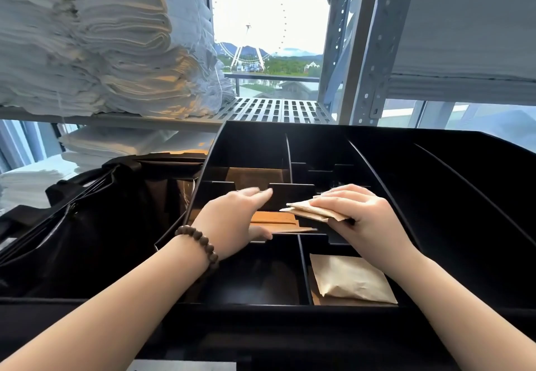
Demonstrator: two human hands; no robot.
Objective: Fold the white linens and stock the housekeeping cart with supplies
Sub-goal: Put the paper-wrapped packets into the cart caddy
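Black plastic cart tray (249, 147) fills my view, split by dividers into compartments. My left hand (232, 219), with a bead bracelet (200, 240) on the wrist, reaches into the tray's middle-left compartment. Its fingers are stretched out and blurred, thumb apart below, gripping nothing I can make out. Flat brown sachets (274, 221) lie in that compartment, just under the hand. My right hand (356, 211) pinches a few kraft paper packets (307, 212) over the tray's centre, fingers on top, thumb beneath. One tan pouch (351, 280) lies in the tray's near-right compartment. Left of the tray hangs a black bag (101, 211). Beyond the tray, folded white linens (116, 51) sit stacked on a metal shelf (275, 109).
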